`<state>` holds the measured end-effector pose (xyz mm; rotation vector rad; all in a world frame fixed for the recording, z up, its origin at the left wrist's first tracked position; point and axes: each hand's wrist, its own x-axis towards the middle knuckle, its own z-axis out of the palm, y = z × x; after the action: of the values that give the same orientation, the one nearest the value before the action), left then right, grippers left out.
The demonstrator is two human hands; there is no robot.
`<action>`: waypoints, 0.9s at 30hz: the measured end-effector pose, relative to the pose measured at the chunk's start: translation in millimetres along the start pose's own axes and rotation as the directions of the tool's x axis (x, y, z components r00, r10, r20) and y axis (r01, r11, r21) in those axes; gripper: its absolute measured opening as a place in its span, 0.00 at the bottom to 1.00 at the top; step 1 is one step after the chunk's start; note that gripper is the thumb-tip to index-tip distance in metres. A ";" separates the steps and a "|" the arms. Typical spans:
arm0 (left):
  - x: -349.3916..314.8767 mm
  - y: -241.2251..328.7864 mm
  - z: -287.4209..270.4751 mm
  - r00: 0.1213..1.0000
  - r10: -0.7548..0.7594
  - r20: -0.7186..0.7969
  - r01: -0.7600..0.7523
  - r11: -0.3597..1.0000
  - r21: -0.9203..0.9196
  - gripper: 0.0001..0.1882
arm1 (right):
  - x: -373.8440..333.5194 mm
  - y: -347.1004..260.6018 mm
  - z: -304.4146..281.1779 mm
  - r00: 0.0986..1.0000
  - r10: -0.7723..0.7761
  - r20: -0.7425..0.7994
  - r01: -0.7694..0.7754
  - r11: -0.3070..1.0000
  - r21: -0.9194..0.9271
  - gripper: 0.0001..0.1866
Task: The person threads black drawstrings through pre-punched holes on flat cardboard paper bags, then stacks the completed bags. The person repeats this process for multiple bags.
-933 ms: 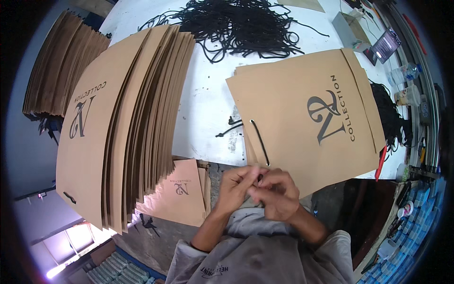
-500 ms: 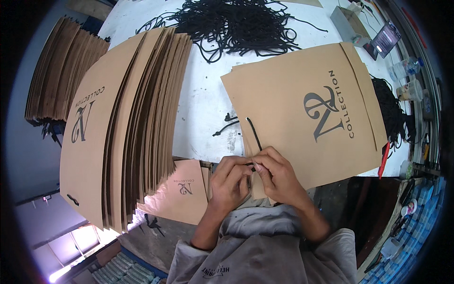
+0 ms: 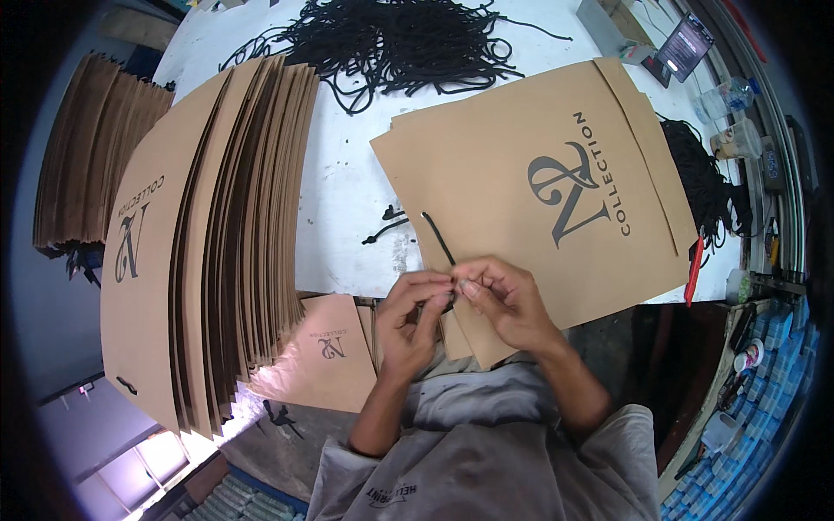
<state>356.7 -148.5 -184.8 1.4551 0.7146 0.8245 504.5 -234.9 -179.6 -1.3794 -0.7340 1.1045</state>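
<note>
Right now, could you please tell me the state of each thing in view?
Paper bag, folded flat
Black cord, threaded through the bag's hole
Left hand, pinching the cord
Right hand, fingertips at the cord, grip unclear
Left bag stack, folded flat
Loose cords, heaped and tangled
Phone, screen lit

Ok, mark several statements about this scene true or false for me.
1. The left hand and right hand meet at a black cord. True.
2. The tangled cords are white. False: the tangled cords are black.
3. The large stack of brown bags is left of the brown bag by the hands. True.
4. The phone is left of that large stack. False: the phone is at the upper right, past the brown bag.
</note>
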 end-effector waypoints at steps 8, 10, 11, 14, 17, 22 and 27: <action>-39.4 43.2 -38.1 0.993 0.077 0.084 -0.068 0.992 -0.108 0.03 | 2.5 -6.1 19.0 0.884 -0.408 0.228 0.440 0.564 -0.698 0.11; -41.7 33.5 -48.4 0.997 0.057 0.061 -0.059 0.998 0.031 0.04 | 3.2 -14.7 13.5 0.899 -0.368 0.237 0.433 0.668 -0.605 0.12; -40.3 30.1 -53.2 0.997 0.052 0.053 -0.057 0.993 0.101 0.06 | 0.5 -18.7 5.6 0.913 -0.333 0.235 0.407 0.775 -0.483 0.13; -37.0 30.9 -48.6 0.940 0.242 0.240 -0.337 0.759 0.557 0.26 | -11.5 -23.5 -31.6 0.894 -0.445 0.046 0.425 0.812 -0.401 0.16; -49.2 16.2 -32.0 0.792 0.208 0.574 -0.575 0.569 0.588 0.31 | -28.6 -19.4 -92.5 0.808 -0.512 -0.290 0.349 0.814 -0.464 0.16; -64.0 9.8 -18.7 0.617 0.208 0.759 -0.776 0.324 0.541 0.26 | -90.6 -19.7 -225.3 0.396 -0.536 -0.746 0.041 0.821 -0.569 0.16; -28.1 48.4 -22.1 0.640 0.503 0.581 -0.767 0.464 0.442 0.19 | -157.0 32.3 -411.2 0.276 -0.673 -0.686 -0.295 0.620 -0.727 0.22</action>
<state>320.5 -162.2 -138.7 2.5747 0.0790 0.8457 819.8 -540.4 -225.4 -2.2115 -0.3888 -0.5870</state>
